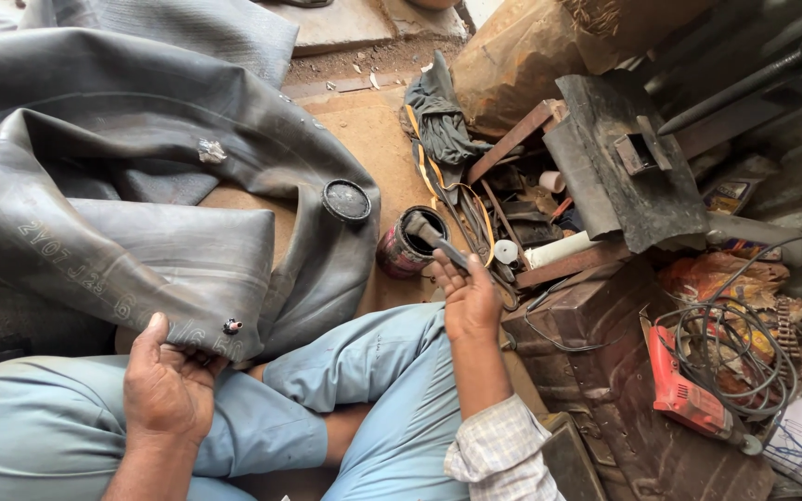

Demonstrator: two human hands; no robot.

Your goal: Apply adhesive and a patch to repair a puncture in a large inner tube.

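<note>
The black inner tube is gripped by the left hand; a brush over the tin is held in the right hand.

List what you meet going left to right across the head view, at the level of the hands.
Left hand gripping the black inner tube → tube valve → round black lid → small tin can → right hand holding a brush → red power drill with coiled cable.

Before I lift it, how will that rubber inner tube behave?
The inner tube lies flat in soft folds, so it will probably flop and drape. It is large, so likely heavy and awkward. The left hand pinches its edge by the valve, so grip seems fair.
</note>
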